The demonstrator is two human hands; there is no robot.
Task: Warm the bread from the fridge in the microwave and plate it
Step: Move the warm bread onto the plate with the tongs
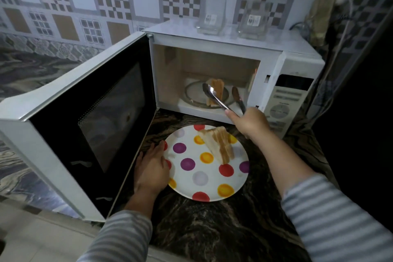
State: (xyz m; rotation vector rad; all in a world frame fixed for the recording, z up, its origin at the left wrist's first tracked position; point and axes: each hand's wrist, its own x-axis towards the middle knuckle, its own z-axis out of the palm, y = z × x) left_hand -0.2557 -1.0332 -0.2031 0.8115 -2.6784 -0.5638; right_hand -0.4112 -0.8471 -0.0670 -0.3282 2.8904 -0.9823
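1. While the microwave (234, 66) stood with its door (89, 130) swung wide toward nine o'clock, the right hand (248, 122) gripped the handle end of a pair of metal tongs (223, 98) reaching into the cavity.
2. The tongs' two arms were spread apart, one lying across a bread slice (215, 91) that stood on the glass turntable (191, 97), the other at three o'clock of it; whether the slice was pinched could not be told.
3. The left hand (152, 168) lay with relaxed, straight fingers against the nine o'clock rim of a polka-dot plate (204, 178), fingertips touching the edge.
4. That plate sat on the dark marbled bench (223, 229) just in front of the microwave, at six o'clock of its opening.
5. More bread slices (219, 144) leaned together on the plate's one o'clock part.
6. Two clear glass containers (231, 19) with barcode stickers stood on the microwave's top.
7. Both forearms wore striped sleeves (340, 219).
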